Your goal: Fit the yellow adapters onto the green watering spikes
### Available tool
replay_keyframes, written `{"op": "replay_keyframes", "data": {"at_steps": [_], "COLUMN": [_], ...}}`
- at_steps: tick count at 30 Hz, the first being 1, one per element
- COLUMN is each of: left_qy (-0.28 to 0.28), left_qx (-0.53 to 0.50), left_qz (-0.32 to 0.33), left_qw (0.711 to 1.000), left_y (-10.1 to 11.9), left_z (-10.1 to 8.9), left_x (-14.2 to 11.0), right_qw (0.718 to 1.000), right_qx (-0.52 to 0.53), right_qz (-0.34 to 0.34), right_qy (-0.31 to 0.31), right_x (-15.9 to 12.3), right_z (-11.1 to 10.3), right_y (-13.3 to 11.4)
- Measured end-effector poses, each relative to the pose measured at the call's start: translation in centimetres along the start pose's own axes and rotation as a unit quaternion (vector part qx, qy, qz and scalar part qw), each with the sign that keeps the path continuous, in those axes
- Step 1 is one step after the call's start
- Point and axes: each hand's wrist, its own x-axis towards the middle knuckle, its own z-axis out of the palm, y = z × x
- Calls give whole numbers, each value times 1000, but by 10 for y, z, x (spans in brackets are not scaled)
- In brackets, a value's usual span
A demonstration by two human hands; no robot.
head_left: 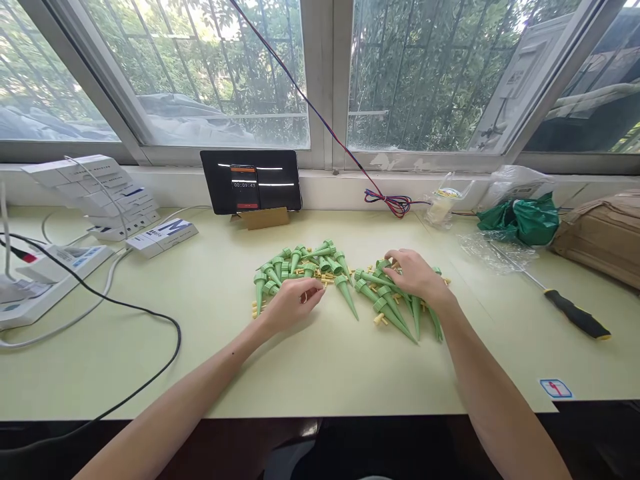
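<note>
Green plastic watering spikes with ribbed caps lie in two heaps on the table. My left hand is at the front of the left heap, its fingers pinched together beside small yellow valve pieces. Whatever sits between those fingertips is too small to make out. Over the right heap, my right hand has thumb and forefinger curled around the cap of a green watering spike. Several spikes here have yellow valves at their caps. One loose spike points toward me between the heaps.
Behind the heaps a tablet leans on a cardboard stand. White boxes, a power strip and a black cable are at left. A screwdriver, green bag and brown package lie at right.
</note>
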Motion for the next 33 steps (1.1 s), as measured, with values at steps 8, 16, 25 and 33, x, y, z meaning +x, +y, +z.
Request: {"op": "replay_keyframes", "data": {"at_steps": [8,16,25,33], "left_qy": [6,47,151,186], "left_qx": [10,19,35,41], "left_qz": [4,16,-41,-72], "left_qw": [1000,999,987,979], "left_y": [0,-3,2,2], "left_z": [-1,-3,-12,-15], "left_x": [0,1,5,5], "right_qw": [1000,988,971,972], "right_qx": [-3,-1,137,110], "right_qz": [20,10,-170,-210], "right_qy": [8,151,99,3], "right_x": [2,2,-20,-30], "right_z": [3,8,46,63], "right_y": [0,-19,-97,-119]}}
